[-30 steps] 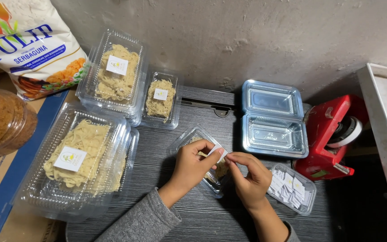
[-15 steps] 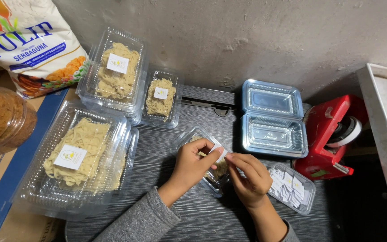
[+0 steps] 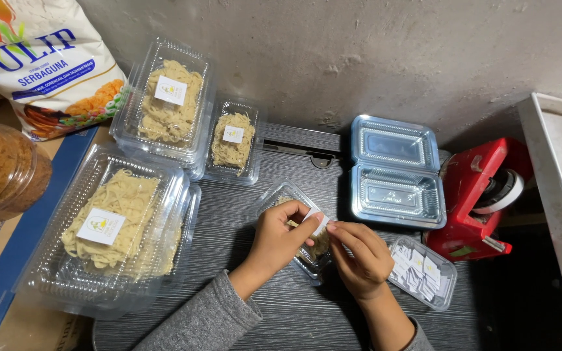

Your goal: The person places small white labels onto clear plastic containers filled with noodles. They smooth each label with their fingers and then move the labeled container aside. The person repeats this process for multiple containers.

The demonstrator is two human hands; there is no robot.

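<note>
My left hand (image 3: 280, 237) and right hand (image 3: 361, 258) meet over the small box (image 3: 287, 221) on the bench (image 3: 229, 234), fingers of both pinched on one sticker (image 3: 315, 221), kept taut for a flat landing. Right of the box waits the sticker tray (image 3: 424, 273).

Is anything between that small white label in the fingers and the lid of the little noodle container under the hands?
Nothing visible. The left hand and right hand pinch the white label right above the small clear container; only the fingers themselves cover part of its lid.
</note>
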